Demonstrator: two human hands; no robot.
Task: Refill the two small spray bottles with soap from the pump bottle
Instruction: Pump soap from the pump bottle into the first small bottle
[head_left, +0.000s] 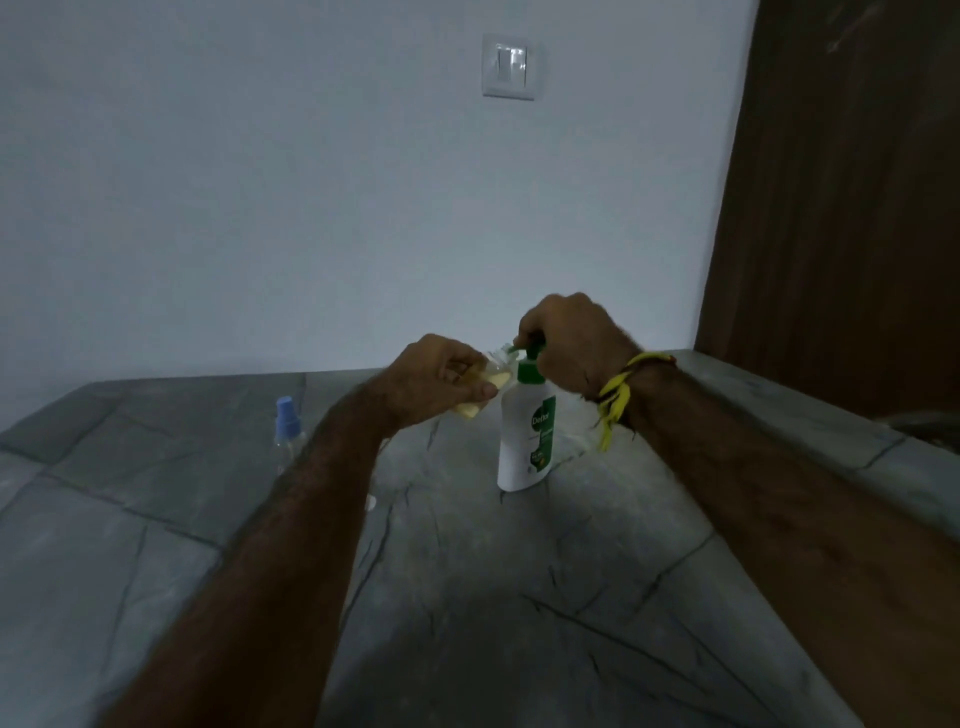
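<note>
Pressing green plastic pump (530, 349); veined grey stone (467, 597)

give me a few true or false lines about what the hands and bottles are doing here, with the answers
1. The right hand rests on the green pump head of the white pump bottle. True.
2. The left hand is empty. False: its fingers hold a small clear bottle of yellowish liquid, tilted with its open mouth at the pump nozzle.
3. The pump bottle lies on its side. False: it stands upright on the grey stone counter.
4. A second small bottle with a blue cap stands on the counter, left of the left forearm. True.
5. The yellow thread band is tied on the left wrist. False: it is on the right wrist.
</note>
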